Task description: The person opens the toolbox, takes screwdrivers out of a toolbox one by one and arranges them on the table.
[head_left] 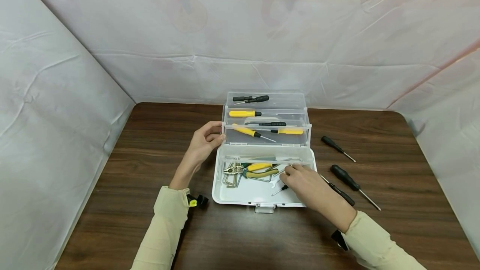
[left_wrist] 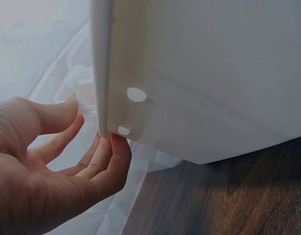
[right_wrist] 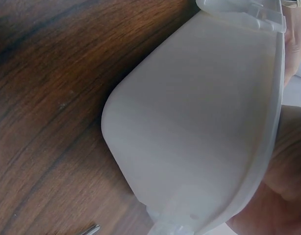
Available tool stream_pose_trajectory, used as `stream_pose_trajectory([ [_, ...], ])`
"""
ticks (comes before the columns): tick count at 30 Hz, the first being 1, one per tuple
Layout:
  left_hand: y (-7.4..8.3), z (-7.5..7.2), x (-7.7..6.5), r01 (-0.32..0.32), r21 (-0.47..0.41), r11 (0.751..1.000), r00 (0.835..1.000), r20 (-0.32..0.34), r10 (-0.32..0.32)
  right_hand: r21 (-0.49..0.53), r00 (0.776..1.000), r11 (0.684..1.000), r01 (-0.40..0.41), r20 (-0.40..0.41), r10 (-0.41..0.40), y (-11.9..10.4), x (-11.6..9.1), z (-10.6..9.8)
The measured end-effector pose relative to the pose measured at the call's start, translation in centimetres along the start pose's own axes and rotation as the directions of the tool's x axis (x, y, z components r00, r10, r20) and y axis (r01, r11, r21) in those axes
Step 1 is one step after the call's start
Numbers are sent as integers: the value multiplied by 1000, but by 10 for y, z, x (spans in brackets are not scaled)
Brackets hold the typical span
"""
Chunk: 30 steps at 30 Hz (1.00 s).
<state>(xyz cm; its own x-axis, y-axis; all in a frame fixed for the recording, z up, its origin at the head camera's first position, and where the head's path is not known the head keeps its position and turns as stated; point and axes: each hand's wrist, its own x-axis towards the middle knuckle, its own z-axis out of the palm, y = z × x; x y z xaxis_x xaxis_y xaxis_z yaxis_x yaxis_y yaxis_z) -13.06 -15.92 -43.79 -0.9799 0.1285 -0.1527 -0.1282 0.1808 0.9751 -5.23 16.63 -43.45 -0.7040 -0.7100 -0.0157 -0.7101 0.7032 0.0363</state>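
A white toolbox point(head_left: 240, 197) stands with its clear tiered trays point(head_left: 270, 140) raised at the back. My left hand point(head_left: 204, 141) grips the left end of the trays; in the left wrist view, the thumb lies on clear plastic and the fingers curl by the white rim. My right hand point(head_left: 304, 184) reaches down into the box's right side, over a small screwdriver point(head_left: 279, 191). Its fingertips are hidden, and I cannot tell whether they hold anything. Beside it in the box lie pliers point(head_left: 260, 174), a yellow handle point(head_left: 260, 166) and several hex keys point(head_left: 231, 180).
Yellow and black screwdrivers point(head_left: 243, 113) lie in the trays. On the wooden table point(head_left: 150, 145), right of the box, are black-handled screwdrivers point(head_left: 345, 177), one partly behind the right hand. A latch point(head_left: 264, 208) sticks out at the box's front. White sheeting point(head_left: 240, 32) surrounds the table.
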Motion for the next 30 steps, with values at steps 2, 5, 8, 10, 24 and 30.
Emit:
stream_pose_trajectory([
  [2,0,0,0,-2,2,1000,1000,-1,2,-1,1000,1000,-1,8,1,0,0,0],
  [5,0,0,0,-5,-4,1000,1000,-2,5,-7,1000,1000,4,9,-3,1,1,0],
  [8,0,0,-1,-7,-11,1000,1000,-4,7,-15,1000,1000,11,-1,-11,1,1,1],
  [10,0,0,-1,-6,-13,1000,1000,-5,6,-14,1000,1000,13,-9,-13,1,0,1],
  [24,0,0,-1,-5,-9,1000,1000,-1,5,45,1000,999,5,-21,-4,-5,1,-12],
  [30,0,-1,-2,-4,-4,1000,1000,2,4,38,1000,999,0,-29,1,-8,-3,-23],
])
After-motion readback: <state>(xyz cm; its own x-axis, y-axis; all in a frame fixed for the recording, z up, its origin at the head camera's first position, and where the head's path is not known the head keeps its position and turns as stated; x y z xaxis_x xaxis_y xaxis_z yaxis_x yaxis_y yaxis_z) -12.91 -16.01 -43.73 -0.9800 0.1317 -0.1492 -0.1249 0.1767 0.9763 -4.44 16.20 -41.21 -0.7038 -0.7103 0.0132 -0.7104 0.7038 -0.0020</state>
